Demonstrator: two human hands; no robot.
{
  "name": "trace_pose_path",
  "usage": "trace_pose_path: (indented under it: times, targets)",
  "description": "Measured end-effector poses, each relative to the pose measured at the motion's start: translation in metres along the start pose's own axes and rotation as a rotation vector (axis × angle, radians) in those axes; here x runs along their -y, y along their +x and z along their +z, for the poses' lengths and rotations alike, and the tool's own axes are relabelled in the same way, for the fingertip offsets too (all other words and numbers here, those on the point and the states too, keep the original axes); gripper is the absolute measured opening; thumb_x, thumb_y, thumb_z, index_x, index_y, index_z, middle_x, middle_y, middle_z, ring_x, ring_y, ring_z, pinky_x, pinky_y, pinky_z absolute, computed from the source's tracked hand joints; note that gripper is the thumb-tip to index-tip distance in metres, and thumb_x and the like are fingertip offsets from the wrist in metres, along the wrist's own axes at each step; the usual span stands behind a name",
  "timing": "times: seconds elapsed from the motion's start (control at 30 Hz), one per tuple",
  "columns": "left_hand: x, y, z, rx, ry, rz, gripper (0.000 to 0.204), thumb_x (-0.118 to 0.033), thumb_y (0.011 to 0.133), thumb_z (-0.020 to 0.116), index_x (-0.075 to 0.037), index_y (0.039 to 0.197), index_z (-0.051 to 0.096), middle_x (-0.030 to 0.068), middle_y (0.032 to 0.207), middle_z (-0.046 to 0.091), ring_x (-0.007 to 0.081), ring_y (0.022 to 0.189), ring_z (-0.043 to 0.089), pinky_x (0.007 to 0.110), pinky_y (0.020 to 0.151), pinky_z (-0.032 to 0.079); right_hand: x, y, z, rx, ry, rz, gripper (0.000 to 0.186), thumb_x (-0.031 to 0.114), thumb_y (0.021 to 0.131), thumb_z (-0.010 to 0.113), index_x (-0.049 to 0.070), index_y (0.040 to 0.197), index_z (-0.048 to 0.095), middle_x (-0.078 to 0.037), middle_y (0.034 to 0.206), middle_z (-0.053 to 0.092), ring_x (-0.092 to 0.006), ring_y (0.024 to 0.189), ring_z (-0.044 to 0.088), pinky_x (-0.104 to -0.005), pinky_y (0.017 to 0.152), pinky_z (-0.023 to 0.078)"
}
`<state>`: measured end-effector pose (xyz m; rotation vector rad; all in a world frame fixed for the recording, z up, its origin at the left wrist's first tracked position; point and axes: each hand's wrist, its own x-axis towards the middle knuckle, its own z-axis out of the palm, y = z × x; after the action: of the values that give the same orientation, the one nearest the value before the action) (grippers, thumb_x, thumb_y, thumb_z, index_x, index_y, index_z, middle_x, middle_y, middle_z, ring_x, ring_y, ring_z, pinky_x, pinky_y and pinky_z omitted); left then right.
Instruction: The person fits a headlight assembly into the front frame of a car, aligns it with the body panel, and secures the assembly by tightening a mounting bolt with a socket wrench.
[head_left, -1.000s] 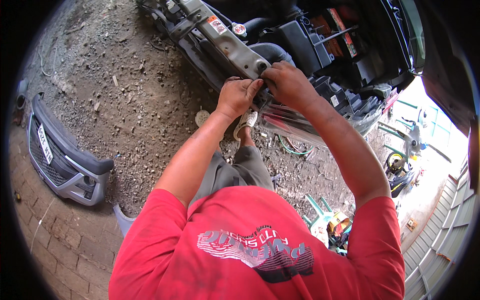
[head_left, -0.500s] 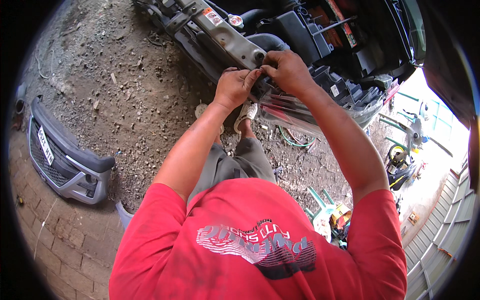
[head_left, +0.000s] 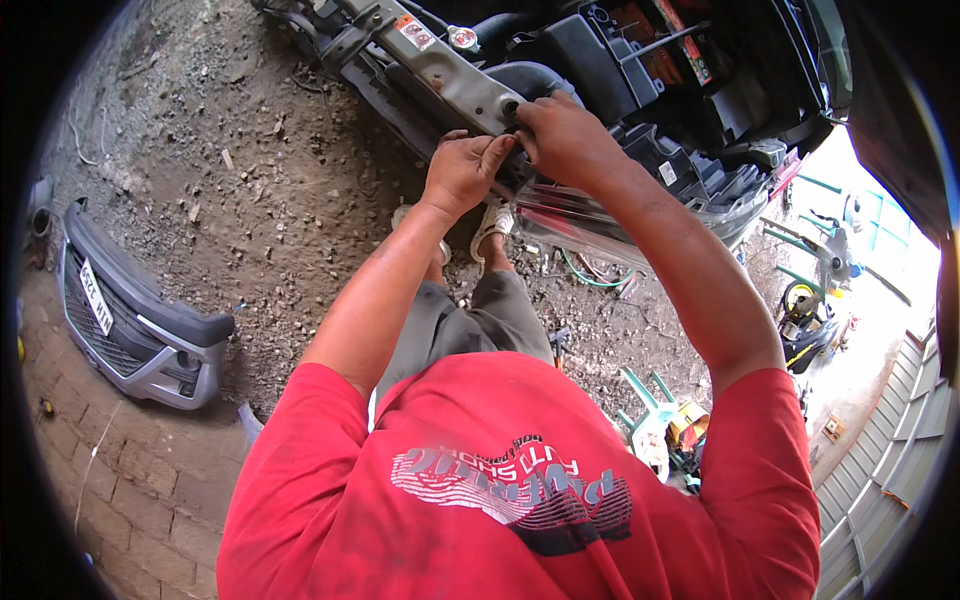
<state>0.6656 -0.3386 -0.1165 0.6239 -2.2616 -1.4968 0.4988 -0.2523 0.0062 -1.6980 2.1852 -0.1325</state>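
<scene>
Both hands meet at the end of the car's metal front crossmember (head_left: 450, 85), beside the inner corner of the clear headlight (head_left: 580, 212). My left hand (head_left: 464, 172) is closed, its thumb laid toward the other hand's fingertips. My right hand (head_left: 568, 140) comes down from the engine bay side, fingers bent in a pinch just below a round hole in the crossmember. Whatever lies between the fingertips is too small or hidden to make out. A dark curved hose (head_left: 535, 78) runs right behind the hands.
A detached grey front bumper (head_left: 145, 320) with its grille lies on the ground at left. A black box (head_left: 595, 65) and a battery (head_left: 680, 45) sit in the engine bay. A green hose (head_left: 597, 280), a littered green stool (head_left: 650, 405) and a fan (head_left: 832, 265) are at right.
My right hand has tilted down slightly, its fingertips now lower beside the crossmember's end. My left hand keeps nearly the same place. The view has shifted a little.
</scene>
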Motion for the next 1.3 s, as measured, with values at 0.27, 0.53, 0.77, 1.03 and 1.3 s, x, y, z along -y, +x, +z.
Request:
trace_pose_path:
  times: [0.27, 0.53, 0.77, 1.03, 1.3]
  targets:
    - [0.000, 0.001, -0.002, 0.002, 0.011, -0.001, 0.055, -0.052, 0.111, 0.051, -0.007, 0.088, 0.074, 0.0183, 0.075, 0.064, 0.0430, 0.081, 0.063, 0.043, 0.095, 0.049, 0.014, 0.008, -0.008, 0.089, -0.122, 0.069, 0.022, 0.025, 0.092, 0.070, 0.007, 0.101, 0.079, -0.016, 0.107, 0.076, -0.0362, 0.110, 0.068, -0.0543, 0.097, 0.052]
    - [-0.003, -0.001, -0.001, -0.002, 0.005, -0.005, 0.057, -0.055, 0.111, 0.051, -0.007, 0.088, 0.072, 0.0173, 0.074, 0.062, 0.0432, 0.082, 0.063, 0.043, 0.097, 0.049, 0.010, 0.009, -0.008, 0.050, -0.177, 0.082, 0.024, 0.032, 0.092, 0.070, 0.011, 0.096, 0.081, -0.013, 0.099, 0.079, -0.0346, 0.110, 0.072, -0.0565, 0.093, 0.050]
    - [-0.003, 0.001, -0.003, -0.019, 0.001, -0.005, 0.058, -0.056, 0.111, 0.051, -0.007, 0.087, 0.072, 0.0163, 0.075, 0.062, 0.0420, 0.082, 0.063, 0.042, 0.098, 0.048, 0.027, 0.017, -0.015, 0.190, -0.207, 0.178, 0.022, 0.030, 0.088, 0.074, 0.010, 0.093, 0.081, -0.014, 0.099, 0.079, -0.0353, 0.102, 0.076, -0.0567, 0.092, 0.050]
    - [0.001, -0.001, -0.001, -0.010, 0.015, 0.006, 0.055, -0.052, 0.111, 0.051, -0.007, 0.086, 0.071, 0.0156, 0.073, 0.062, 0.0416, 0.080, 0.062, 0.042, 0.095, 0.048, 0.022, 0.008, -0.006, 0.037, -0.251, 0.017, 0.019, 0.027, 0.085, 0.077, 0.010, 0.092, 0.081, -0.013, 0.099, 0.080, -0.0320, 0.102, 0.075, -0.0505, 0.092, 0.049]
    - [0.000, 0.001, -0.005, 0.042, 0.026, -0.039, 0.059, -0.058, 0.110, 0.048, -0.010, 0.089, 0.075, 0.0157, 0.076, 0.068, 0.0412, 0.084, 0.067, 0.048, 0.105, 0.045, 0.023, 0.007, -0.018, 0.187, -0.295, -0.009, 0.020, 0.025, 0.088, 0.071, 0.009, 0.095, 0.082, -0.012, 0.103, 0.079, -0.0301, 0.106, 0.072, -0.0502, 0.096, 0.045]
